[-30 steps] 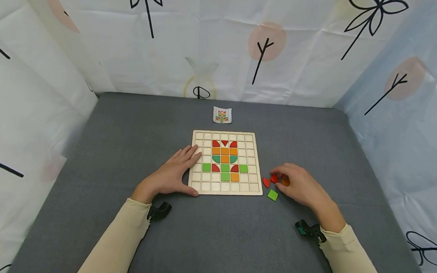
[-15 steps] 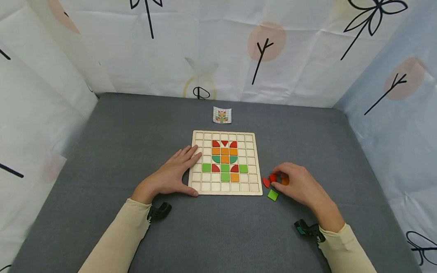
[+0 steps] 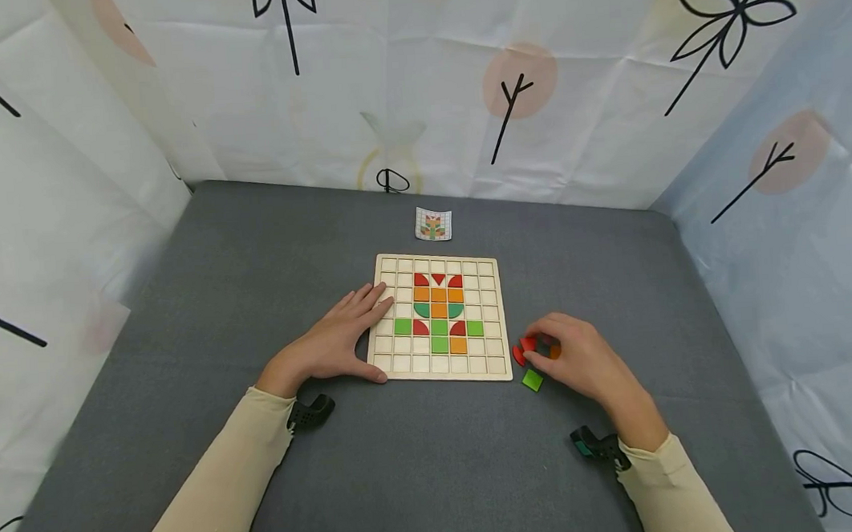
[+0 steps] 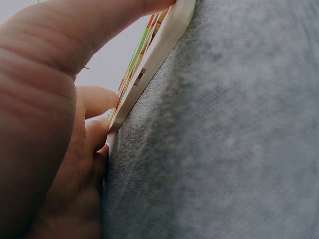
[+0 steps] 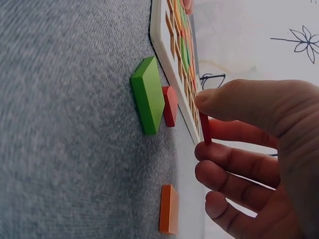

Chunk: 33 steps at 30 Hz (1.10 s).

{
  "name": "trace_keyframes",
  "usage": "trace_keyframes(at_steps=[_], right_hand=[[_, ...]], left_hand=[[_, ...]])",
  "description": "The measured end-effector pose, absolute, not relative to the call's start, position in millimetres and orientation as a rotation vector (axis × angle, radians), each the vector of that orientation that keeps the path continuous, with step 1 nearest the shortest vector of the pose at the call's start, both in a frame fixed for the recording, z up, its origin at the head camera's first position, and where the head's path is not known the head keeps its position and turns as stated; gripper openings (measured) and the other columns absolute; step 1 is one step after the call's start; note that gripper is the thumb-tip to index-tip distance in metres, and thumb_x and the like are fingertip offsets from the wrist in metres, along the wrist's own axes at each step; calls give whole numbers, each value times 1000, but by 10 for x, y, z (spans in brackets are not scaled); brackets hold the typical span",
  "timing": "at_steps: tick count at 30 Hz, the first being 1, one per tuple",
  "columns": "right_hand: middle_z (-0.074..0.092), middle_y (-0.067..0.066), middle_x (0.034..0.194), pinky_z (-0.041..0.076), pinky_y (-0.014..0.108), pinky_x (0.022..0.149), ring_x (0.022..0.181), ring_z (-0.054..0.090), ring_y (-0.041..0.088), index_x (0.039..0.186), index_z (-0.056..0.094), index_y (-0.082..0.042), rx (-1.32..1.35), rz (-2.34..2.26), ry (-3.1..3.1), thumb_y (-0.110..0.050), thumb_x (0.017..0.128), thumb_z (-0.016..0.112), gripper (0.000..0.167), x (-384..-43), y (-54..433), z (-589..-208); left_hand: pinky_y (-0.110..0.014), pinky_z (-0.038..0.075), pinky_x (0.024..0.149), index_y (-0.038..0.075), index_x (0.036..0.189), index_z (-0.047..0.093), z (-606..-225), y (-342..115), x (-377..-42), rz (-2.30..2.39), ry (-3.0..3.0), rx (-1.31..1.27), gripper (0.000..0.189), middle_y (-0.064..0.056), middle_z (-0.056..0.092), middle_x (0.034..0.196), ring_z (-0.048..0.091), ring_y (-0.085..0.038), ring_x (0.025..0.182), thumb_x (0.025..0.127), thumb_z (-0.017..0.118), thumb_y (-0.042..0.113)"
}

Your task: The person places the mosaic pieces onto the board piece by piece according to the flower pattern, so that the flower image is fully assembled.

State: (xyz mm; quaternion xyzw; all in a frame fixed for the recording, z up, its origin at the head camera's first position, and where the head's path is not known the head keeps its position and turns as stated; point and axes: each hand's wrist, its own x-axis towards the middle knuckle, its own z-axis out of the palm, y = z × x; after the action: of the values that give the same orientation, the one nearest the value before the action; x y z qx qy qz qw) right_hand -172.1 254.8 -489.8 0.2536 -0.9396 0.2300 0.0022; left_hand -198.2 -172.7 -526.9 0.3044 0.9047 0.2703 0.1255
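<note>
A square wooden grid board (image 3: 405,362) has red, orange and green tiles set in its cells. My left hand (image 3: 336,339) rests spread along the board's left edge, fingers straight and thumb at the near corner. Right of the board, my right hand (image 3: 578,354) pinches a red tile (image 5: 205,128) between thumb and forefinger, lifted off the table. Below it lie a green square tile (image 5: 148,97) and another red tile (image 5: 170,106), close together. An orange tile (image 5: 168,209) lies apart from them, partly hidden by my right hand in the head view.
A small card (image 3: 433,224) with a coloured grid pattern lies behind the board. Grey cloth covers the table (image 3: 422,467). White printed curtains (image 3: 416,82) stand at the back and both sides.
My right hand has lifted the red tile it pinches and shifted slightly left toward the board. My left hand and the board stay still.
</note>
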Motion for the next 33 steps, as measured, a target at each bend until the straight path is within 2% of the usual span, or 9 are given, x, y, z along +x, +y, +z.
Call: trace_keyframes(at_steps=[14, 24, 33], right_hand=[[69, -2, 106, 53, 41, 76, 89, 59, 17, 109, 78, -15, 818, 706, -2886, -17, 92, 90, 21, -1722, 2441, -4896], [66, -2, 103, 56, 40, 75, 90, 64, 21, 107, 78, -13, 853, 745, -2828, -13, 89, 91, 23, -1721, 2336, -4897], [68, 0, 104, 57, 39, 74, 89, 64, 19, 109, 79, -10, 903, 714, -2769, -13, 90, 89, 22, -1721, 2263, -4916]], left_hand=[[-55, 4, 133, 8, 174, 21, -5265, -1726, -1971, 798, 2634, 882, 128, -13, 6, 181, 0, -34, 167, 80, 90, 62], [-55, 4, 133, 8, 174, 21, -5290, -1733, -1981, 801, 2636, 889, 128, -13, 6, 182, 0, -34, 167, 81, 90, 63], [-55, 3, 133, 9, 175, 21, -5282, -1730, -1977, 794, 2635, 880, 129, -12, 5, 182, -1, -33, 167, 81, 91, 62]])
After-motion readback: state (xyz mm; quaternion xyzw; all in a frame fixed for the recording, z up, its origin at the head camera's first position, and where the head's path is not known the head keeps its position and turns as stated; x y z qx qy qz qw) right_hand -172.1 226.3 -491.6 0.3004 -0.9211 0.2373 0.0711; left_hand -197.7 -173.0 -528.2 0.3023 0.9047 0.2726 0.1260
